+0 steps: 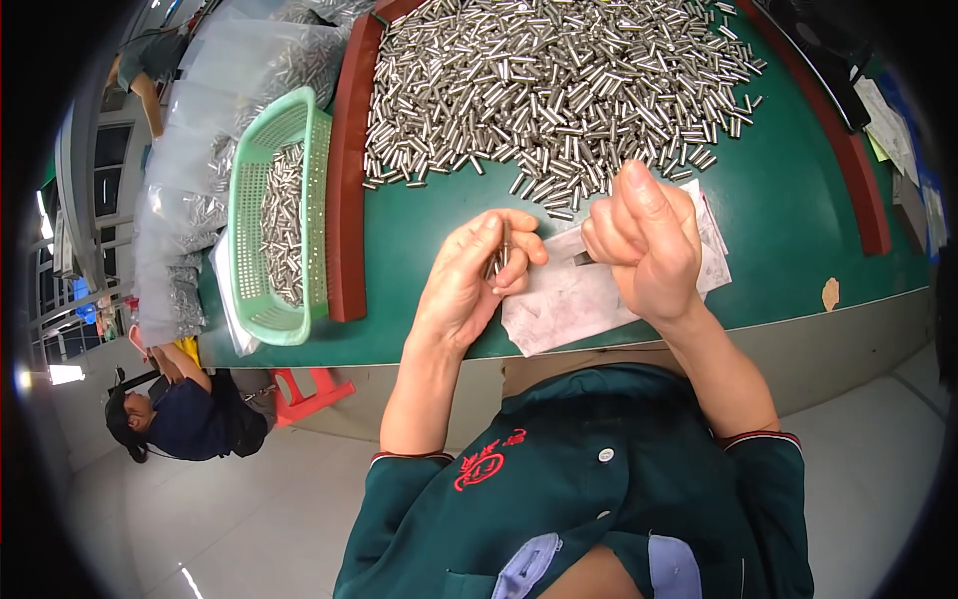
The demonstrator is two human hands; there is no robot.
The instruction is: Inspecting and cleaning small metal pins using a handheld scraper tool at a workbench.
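Observation:
In my left hand, a few small metal pins are gripped between the thumb and curled fingers. To its right, my right hand is closed, fingers folded in and thumb pointing up; whatever it may hold is hidden. Both hands hover over a stained whitish sheet at the table's near edge. A small dark spot shows beside the right fingers, too small to name. Just beyond the hands spreads a large heap of shiny metal pins.
Red-brown rails border the green tabletop left and right. Left of the rail stands a light-green basket holding more pins. Clear plastic bags of metal parts lie beyond it. A person sits at lower left by a red stool; another stands at upper left.

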